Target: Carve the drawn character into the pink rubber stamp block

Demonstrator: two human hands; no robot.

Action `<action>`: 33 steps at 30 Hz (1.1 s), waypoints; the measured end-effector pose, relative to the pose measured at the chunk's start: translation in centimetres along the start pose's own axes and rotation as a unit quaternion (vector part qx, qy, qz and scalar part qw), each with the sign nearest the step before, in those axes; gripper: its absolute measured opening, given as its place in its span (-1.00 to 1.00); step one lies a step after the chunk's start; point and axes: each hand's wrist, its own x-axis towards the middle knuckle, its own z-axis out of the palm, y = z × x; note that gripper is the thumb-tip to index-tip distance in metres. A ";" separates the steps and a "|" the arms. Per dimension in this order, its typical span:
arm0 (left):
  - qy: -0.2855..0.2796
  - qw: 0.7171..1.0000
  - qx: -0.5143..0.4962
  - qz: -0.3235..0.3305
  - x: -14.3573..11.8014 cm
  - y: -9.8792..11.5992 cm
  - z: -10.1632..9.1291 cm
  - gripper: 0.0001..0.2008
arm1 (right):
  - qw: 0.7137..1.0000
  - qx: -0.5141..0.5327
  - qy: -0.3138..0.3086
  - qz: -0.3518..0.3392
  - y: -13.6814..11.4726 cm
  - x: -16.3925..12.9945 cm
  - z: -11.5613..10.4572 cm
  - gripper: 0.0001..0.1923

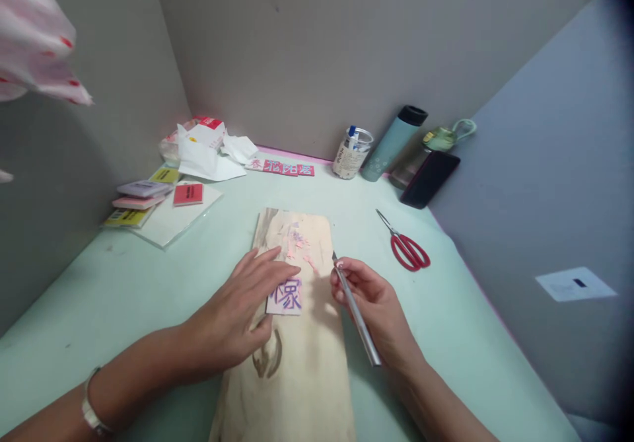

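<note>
On the wooden board [297, 336], the left hand [238, 316] lies flat, fingers spread, pressing the pink block [286, 295]; the right hand [371, 306], just beside the block, pinches a silver knife [357, 316].

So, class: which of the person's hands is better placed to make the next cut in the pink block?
Probably the right hand: it grips the carving knife beside the pink block, which the left hand presses down.

Pale green table [99, 283]: wooden board [297, 363] at centre, red scissors [407, 247] right, stacked packets [143, 199] upper left.
</note>
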 end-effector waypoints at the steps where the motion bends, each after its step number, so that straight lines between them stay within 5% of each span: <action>1: -0.002 1.000 -0.002 -0.007 0.0 -0.2 -0.1 -0.32 | 1.000 -0.010 0.008 -0.009 0.1 -0.1 0.0 -0.65; 6: -0.018 0.999 -0.032 -0.022 0.1 -0.8 -0.6 -0.49 | 0.991 -0.112 -0.016 -0.072 0.4 -1.3 0.3 -0.82; 10: -0.024 0.999 -0.041 -0.011 0.2 -0.8 -0.9 -0.51 | 0.971 -0.194 -0.063 -0.127 0.5 -1.8 0.7 -0.75; 21: 0.069 0.994 -0.057 -0.059 0.5 0.2 0.5 -0.71 | 0.953 -0.264 -0.064 -0.130 1.1 -2.5 1.7 -0.84; 33: -0.017 0.995 -0.080 -0.053 0.2 -1.3 -1.1 -0.59 | 0.920 -0.344 -0.103 -0.158 1.6 -2.4 3.0 -0.88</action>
